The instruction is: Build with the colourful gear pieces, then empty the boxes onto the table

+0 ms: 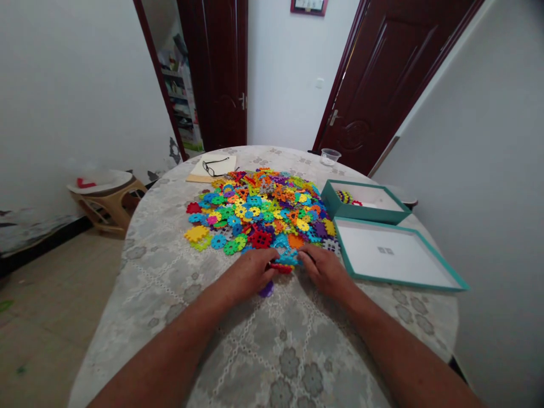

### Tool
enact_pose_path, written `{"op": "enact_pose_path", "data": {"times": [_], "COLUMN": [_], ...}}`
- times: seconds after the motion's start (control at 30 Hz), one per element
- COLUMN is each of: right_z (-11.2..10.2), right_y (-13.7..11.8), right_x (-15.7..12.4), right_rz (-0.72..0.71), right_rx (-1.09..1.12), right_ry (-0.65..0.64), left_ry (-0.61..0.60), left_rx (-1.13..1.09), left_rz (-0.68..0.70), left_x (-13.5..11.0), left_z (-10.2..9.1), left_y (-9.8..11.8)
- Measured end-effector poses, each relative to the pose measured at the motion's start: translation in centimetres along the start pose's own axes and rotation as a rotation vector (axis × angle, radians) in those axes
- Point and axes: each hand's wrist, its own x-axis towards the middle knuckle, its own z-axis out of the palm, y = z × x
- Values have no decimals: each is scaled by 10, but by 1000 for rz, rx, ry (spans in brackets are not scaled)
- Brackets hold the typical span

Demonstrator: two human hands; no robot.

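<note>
A big heap of colourful plastic interlocking discs (259, 209) covers the middle of the round table (178, 272). My left hand (249, 272) and my right hand (325, 269) rest at the heap's near edge, fingers curled. Between them they pinch a small joined cluster of a blue and a red piece (287, 260). A purple piece (266, 290) peeks out under my left hand.
A teal box (365, 203) with a few pieces stands at the right, its lid (395, 255) lying in front. Glasses (215, 166) on a notebook and a clear plastic cup (330, 156) sit at the far side. A stool (108, 198) stands left of the table.
</note>
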Motion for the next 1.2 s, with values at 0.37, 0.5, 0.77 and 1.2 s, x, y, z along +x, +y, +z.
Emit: {"op": "enact_pose_path", "data": {"times": [0.37,0.5,0.77,1.2], "right_z": [7,2,-65,-44], "right_y": [-15,-15,24,7], "right_x": [-6,-3,-14,-20], "right_rz": [-133,-146,184,93], "right_rx": [237,252,-317,-362], "right_ry": [-62,-28,-75,-361], "left_ry": [101,75,79,86], "left_rx": [15,-3,66,65], "left_rz": [45,75,-15,-47], "left_x": [3,3,3,7], "left_z": [21,19,12,18], "left_y": [-8,-7,-6,-6]}}
